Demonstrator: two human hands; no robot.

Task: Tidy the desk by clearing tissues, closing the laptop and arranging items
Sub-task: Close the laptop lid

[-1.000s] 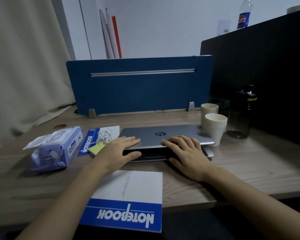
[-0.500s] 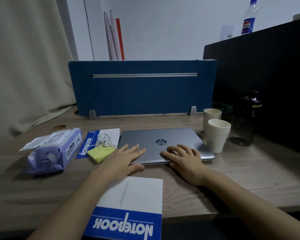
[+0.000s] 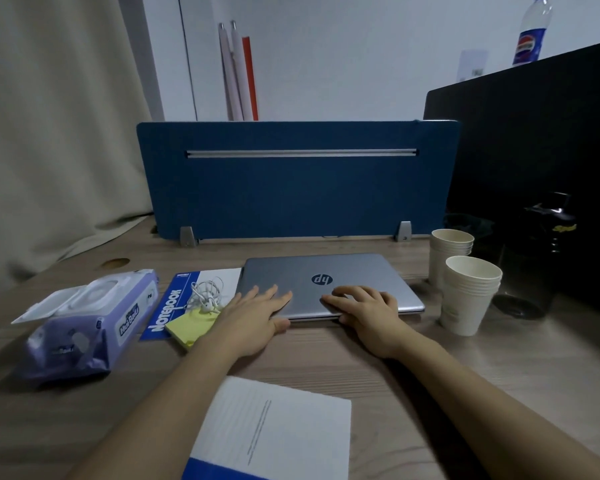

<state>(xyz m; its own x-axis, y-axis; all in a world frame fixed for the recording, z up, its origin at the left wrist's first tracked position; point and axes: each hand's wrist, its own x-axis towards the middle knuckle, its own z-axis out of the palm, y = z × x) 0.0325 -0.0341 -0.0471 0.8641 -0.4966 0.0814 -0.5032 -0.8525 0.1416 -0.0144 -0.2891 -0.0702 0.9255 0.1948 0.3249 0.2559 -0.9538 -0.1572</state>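
A silver laptop point(image 3: 343, 271) lies shut flat in the middle of the wooden desk point(image 3: 499, 368). My left hand point(image 3: 253, 317) rests on the lid's near left corner with fingers straight, thumb at the front edge. My right hand point(image 3: 368, 308) presses on the lid's near middle, fingers slightly bent over the front edge. A purple pack of wet wipes point(image 3: 87, 323) with its flap up lies at the left. Next to it a blue notebook point(image 3: 177, 306) carries white earphones point(image 3: 207, 292) and a yellow sticky pad point(image 3: 191, 327). A second notebook point(image 3: 274, 434) lies at the near edge.
Two stacks of paper cups point(image 3: 468, 292) stand right of the laptop, a dark bottle point(image 3: 537, 258) beyond them. A blue divider panel point(image 3: 291, 188) closes the desk's back. A black partition point(image 3: 551, 150) walls the right side. A curtain hangs at the left.
The laptop lid went from slightly ajar to fully shut under both hands, which stay pressed on it. The view has shifted a little closer.
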